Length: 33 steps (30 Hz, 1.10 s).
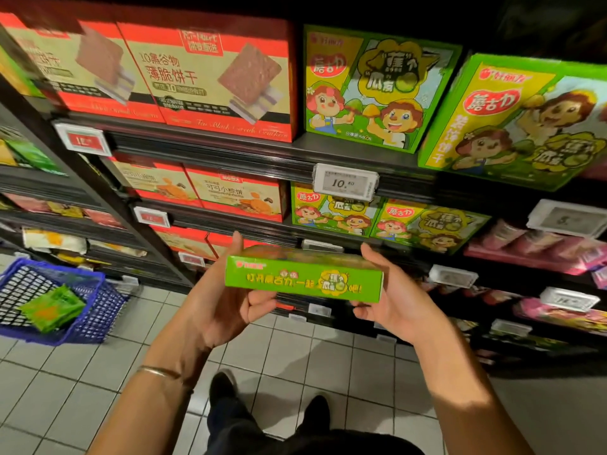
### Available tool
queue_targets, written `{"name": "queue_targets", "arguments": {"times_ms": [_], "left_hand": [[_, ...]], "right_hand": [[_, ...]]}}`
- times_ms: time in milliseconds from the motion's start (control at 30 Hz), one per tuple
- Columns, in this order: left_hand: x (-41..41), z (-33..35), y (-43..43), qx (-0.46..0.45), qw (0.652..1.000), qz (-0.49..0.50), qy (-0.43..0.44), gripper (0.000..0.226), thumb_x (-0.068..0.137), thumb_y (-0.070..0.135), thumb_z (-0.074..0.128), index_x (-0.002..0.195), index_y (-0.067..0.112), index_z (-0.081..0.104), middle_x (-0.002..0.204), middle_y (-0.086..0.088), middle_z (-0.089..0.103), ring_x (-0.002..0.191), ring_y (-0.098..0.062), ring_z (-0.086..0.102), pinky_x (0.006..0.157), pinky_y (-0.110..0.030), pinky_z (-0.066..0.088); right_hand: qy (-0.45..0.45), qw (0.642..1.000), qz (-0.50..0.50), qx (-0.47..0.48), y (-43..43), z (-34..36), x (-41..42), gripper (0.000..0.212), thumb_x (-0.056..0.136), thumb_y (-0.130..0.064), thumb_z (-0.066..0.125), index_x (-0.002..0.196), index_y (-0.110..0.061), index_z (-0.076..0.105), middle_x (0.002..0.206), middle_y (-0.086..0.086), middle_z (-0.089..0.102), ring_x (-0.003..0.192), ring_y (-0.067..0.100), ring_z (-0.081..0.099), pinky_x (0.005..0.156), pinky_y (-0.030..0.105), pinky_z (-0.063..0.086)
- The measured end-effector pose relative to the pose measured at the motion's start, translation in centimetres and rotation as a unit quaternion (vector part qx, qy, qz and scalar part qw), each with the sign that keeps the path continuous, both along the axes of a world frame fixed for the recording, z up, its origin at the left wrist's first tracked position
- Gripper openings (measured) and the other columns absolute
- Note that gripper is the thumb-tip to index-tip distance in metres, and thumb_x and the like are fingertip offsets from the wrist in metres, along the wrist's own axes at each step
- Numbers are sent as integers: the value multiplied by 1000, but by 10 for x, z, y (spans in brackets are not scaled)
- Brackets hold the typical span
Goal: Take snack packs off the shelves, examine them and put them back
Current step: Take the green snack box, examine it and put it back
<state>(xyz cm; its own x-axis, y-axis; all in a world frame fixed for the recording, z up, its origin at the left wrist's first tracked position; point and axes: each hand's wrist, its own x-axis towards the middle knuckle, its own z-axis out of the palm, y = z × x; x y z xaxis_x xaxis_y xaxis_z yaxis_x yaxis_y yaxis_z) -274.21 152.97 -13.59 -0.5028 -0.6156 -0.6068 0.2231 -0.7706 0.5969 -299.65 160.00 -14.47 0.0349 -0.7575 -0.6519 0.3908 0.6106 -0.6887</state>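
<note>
the left hand (223, 303) and right hand (394, 303) each gripped one short end of the green snack box (303, 280), fingers curled underneath, holding it level in front of the shelves (230, 152) and clear of them. it looked light and stiff, a slick thin carton likely to dent if squeezed, so the ends seemed the best hold.

"10.50" on white price tag (345, 183); "薄脆饼干" on red cracker box (210, 77)
</note>
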Motion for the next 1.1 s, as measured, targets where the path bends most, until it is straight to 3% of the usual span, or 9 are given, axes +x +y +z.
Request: {"name": "queue_targets", "arguments": {"times_ms": [133,267,367,533,600,733,867,967,1100], "left_hand": [[0,-1,5,0,1000,-16,-25,67,85,73,51,113,20,82,88,-10,71,65,-19,66,65,-34,67],[3,-3,6,12,1000,-14,-25,68,88,73,52,115,18,81,95,-12,62,73,-20,56,64,-34,66],[6,-3,7,28,1000,6,-7,68,87,68,56,125,16,76,104,-14,75,75,-25,77,63,-35,67],[9,-2,5,21,998,56,-4,45,93,52,63,117,16,70,102,-12,66,95,-27,78,63,-36,66],[3,0,4,-23,997,58,-54,49,86,58,68,119,21,69,109,-14,67,102,-26,75,76,-40,64],[-7,6,4,-113,984,57,-122,94,72,70,77,145,14,57,141,-15,65,127,-33,65,108,-50,47],[-8,14,4,-155,979,43,-121,96,74,69,67,148,11,51,140,-18,64,124,-36,67,105,-51,49],[-6,14,7,-203,968,72,-128,82,75,63,75,138,14,59,123,-13,73,108,-29,73,98,-51,54],[-3,19,14,-401,906,59,-122,61,71,40,88,124,26,64,118,-4,71,115,-29,68,90,-45,59]], "right_hand": [[-52,997,-53,14,2,-8,4,26,98,-44,61,100,-21,72,92,3,79,69,14,74,61,30,52],[-46,996,-72,28,0,-18,9,28,98,-45,62,107,-19,71,90,2,78,67,13,73,59,28,53],[-44,996,-72,32,-2,-22,11,30,99,-46,59,104,-18,69,79,3,74,59,12,67,54,25,49],[-71,994,-58,56,-2,-31,14,37,103,-44,48,92,-13,64,67,5,59,54,14,53,52,24,44],[-93,993,-44,65,0,-37,16,33,105,-33,39,90,-11,59,64,4,57,48,12,51,45,21,44],[-112,990,-7,84,1,-48,25,25,103,-27,42,90,-12,58,65,3,54,46,9,48,40,18,41],[-130,988,31,71,5,-58,28,23,86,-32,54,93,-12,62,68,3,60,49,10,51,42,17,43],[-136,987,42,72,4,-62,24,33,90,-38,54,99,-11,73,80,7,69,53,12,56,45,18,42],[-171,982,9,76,3,-75,22,41,96,-51,56,114,-16,70,93,9,66,64,18,60,48,22,45]]}}
